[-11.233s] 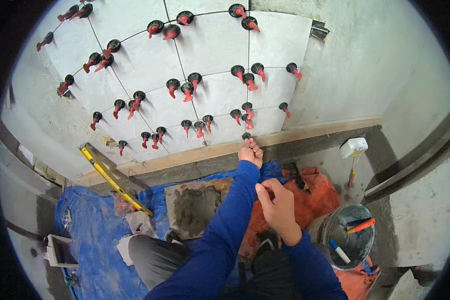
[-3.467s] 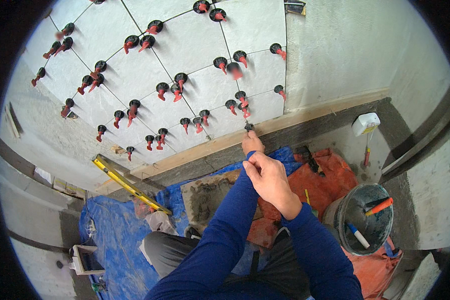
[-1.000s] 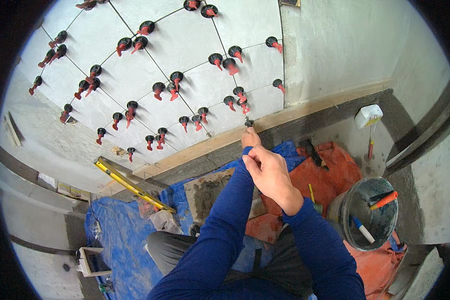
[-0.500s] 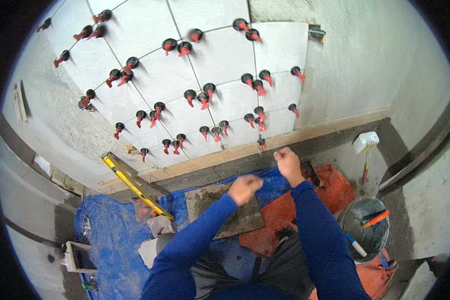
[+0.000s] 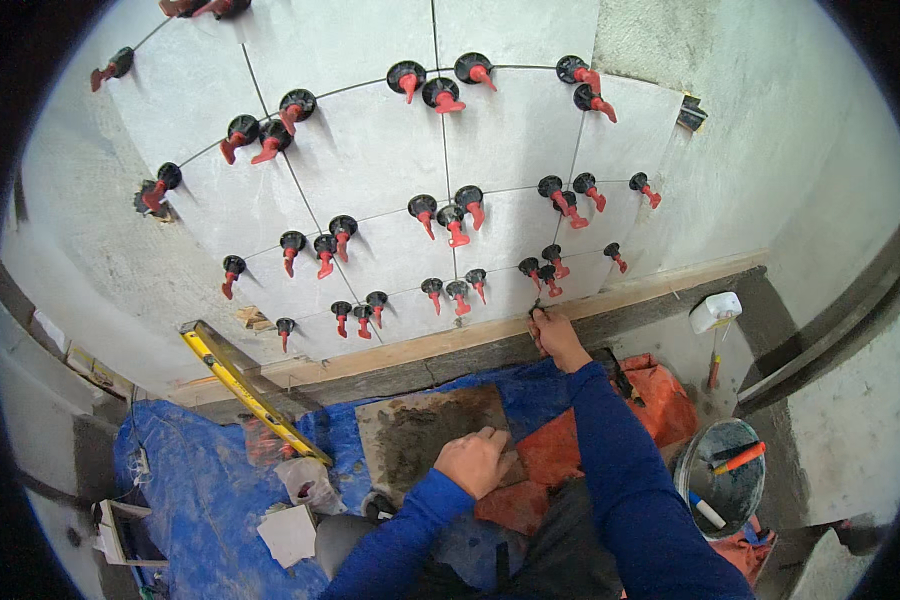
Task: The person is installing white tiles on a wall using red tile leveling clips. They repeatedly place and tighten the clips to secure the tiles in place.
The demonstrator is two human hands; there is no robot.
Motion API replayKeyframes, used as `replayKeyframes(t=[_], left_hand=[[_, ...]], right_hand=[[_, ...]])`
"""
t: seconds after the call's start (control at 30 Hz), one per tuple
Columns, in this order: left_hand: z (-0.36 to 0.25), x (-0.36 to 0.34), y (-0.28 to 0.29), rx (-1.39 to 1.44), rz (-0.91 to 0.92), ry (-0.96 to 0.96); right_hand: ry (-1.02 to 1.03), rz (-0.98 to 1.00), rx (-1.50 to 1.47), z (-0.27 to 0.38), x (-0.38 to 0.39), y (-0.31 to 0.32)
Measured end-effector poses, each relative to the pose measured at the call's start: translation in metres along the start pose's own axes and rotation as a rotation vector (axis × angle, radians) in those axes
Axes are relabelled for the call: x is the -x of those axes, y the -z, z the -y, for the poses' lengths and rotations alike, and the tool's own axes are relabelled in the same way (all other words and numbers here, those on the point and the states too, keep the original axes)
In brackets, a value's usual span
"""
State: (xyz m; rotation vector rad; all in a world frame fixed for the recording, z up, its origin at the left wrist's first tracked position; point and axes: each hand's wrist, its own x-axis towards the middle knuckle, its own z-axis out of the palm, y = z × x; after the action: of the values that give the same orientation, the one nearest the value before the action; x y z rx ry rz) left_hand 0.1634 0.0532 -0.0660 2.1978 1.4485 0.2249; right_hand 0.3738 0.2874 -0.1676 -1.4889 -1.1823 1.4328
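Large pale tiles [image 5: 370, 180] cover the wall in front of me, with black tile levelers [image 5: 457, 293] with red handles along their joints. My right hand [image 5: 558, 338] is raised to the lower edge of the tiling. Its thumb and fingers pinch a small dark tile leveler [image 5: 536, 309] at the foot of a joint, mostly covered by the fingertips. Lower and to the left, my left hand [image 5: 474, 463] hangs above a mortar-stained board [image 5: 390, 430]. Its fingers are loosely bent and slightly apart, with nothing visible in them.
A wooden batten [image 5: 350, 370] runs under the tiles. Against it leans a yellow spirit level [image 5: 250, 390]. A blue tarp [image 5: 210, 480] and orange sheeting [image 5: 665, 400] lie on the floor. At right stands a bucket [image 5: 688, 470] holding orange- and white-handled tools; a white box [image 5: 715, 312] is nearby.
My right hand has closed on the leveler at the tiles' lower edge. My left hand has dropped lower over the board. The view has shifted, bringing the wall lower and nearer.
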Motion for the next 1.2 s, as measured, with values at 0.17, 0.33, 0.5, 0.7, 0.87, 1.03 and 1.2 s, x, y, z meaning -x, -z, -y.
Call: replayKeyframes(t=[0.17,0.33,0.5,0.7,0.87,1.03,1.2], left_hand=[[0.006,0.0,-0.002,0.01,0.077,-0.015],[0.006,0.007,0.002,0.001,0.108,-0.012],[0.002,0.013,0.006,-0.072,0.136,-0.04],[-0.006,0.016,0.006,-0.088,0.123,-0.09],[-0.009,0.013,0.003,-0.107,0.111,-0.091],[-0.007,0.008,0.001,-0.078,0.124,-0.102],[-0.006,0.003,-0.001,-0.078,0.138,-0.1]], right_hand=[[0.037,0.04,-0.092,0.0,0.005,0.004],[0.176,-0.045,-0.084,-0.001,0.009,-0.007],[0.101,-0.049,-0.246,-0.002,0.012,-0.008],[0.146,-0.191,-0.087,-0.027,-0.017,-0.015],[0.321,-0.181,-0.142,-0.03,-0.02,-0.013],[0.17,0.008,-0.362,-0.011,0.003,-0.003],[0.16,-0.022,-0.37,-0.005,0.007,-0.004]])
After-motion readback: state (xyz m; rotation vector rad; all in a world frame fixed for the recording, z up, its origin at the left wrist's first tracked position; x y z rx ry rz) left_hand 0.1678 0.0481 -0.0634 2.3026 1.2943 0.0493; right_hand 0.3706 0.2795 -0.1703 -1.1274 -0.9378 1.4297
